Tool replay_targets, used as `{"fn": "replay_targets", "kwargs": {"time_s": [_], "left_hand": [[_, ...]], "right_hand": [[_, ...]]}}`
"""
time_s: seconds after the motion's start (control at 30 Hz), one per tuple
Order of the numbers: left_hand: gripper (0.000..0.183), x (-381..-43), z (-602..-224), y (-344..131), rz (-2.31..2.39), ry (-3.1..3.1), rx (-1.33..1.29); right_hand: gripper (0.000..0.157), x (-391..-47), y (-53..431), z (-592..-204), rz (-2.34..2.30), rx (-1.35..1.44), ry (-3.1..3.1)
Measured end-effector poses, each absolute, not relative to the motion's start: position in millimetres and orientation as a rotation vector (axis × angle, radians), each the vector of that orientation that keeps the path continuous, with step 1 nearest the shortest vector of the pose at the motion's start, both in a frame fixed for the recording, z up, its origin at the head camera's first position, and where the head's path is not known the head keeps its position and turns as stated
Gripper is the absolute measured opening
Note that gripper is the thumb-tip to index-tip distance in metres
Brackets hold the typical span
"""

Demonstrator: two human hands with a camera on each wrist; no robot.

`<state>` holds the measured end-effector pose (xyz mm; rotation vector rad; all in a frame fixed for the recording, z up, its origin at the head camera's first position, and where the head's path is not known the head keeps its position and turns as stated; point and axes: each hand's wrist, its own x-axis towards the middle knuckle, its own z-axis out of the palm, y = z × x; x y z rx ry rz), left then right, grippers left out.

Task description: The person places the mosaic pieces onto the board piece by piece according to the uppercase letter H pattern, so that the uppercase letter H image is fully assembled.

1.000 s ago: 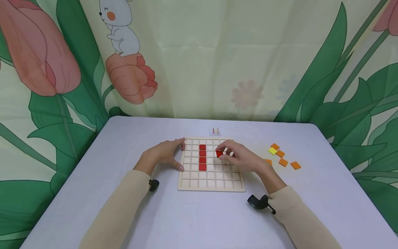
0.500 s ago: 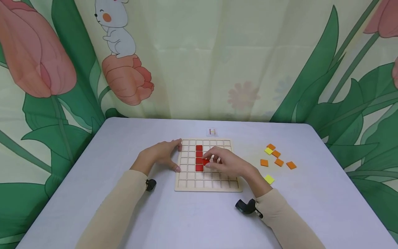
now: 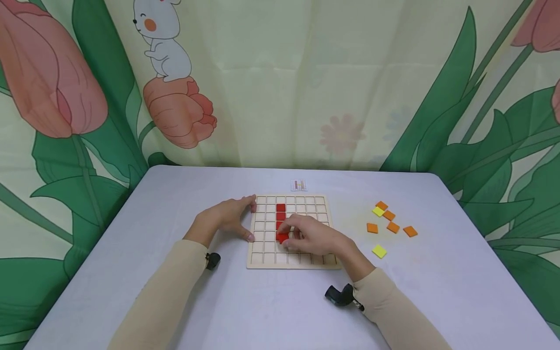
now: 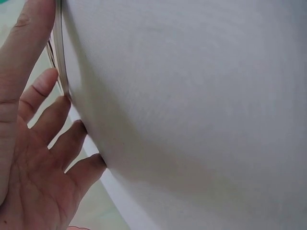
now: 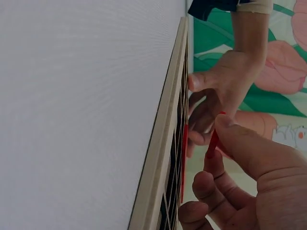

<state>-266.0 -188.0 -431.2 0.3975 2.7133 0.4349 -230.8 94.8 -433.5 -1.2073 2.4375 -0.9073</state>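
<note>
A square wooden grid board (image 3: 293, 266) lies on the table. A column of red tiles (image 3: 281, 208) sits in its cells, the lower ones partly covered by my right hand (image 3: 312, 236). That hand pinches another red tile (image 3: 283, 238) between thumb and fingers, over the column's lower end. In the right wrist view the pinched tile (image 5: 212, 143) is tilted and held off the board. My left hand (image 3: 224, 217) touches the board's left edge, thumb near the front and fingers farther back. The left wrist view shows its fingers (image 4: 56, 120) spread and slightly bent.
Several orange tiles (image 3: 393, 227) lie loose right of the board. A yellow tile (image 3: 378, 211) is among them, and another yellow tile (image 3: 379, 251) lies nearer the right forearm. Behind the board is a small printed card (image 3: 299, 184). A patterned curtain (image 3: 271, 97) hangs behind the table.
My right hand has carried the pinched red tile left and toward me, from the board's right part to the column's lower end. My left hand has stayed at the board's edge.
</note>
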Motion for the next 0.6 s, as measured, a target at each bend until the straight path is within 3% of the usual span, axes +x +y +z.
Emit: {"fn": "replay_targets", "kwargs": {"time_s": [0.4,0.6], "left_hand": [[0.085,-267,-428,-186,0.45,2.711,0.424],[0.099,-265,-429,-187,0.457,2.708,0.4]], "right_hand": [[0.018,-228,87,-438,-0.85,-1.172,2.485],[0.017,-229,84,-441,-0.823,-1.179,2.493]]}}
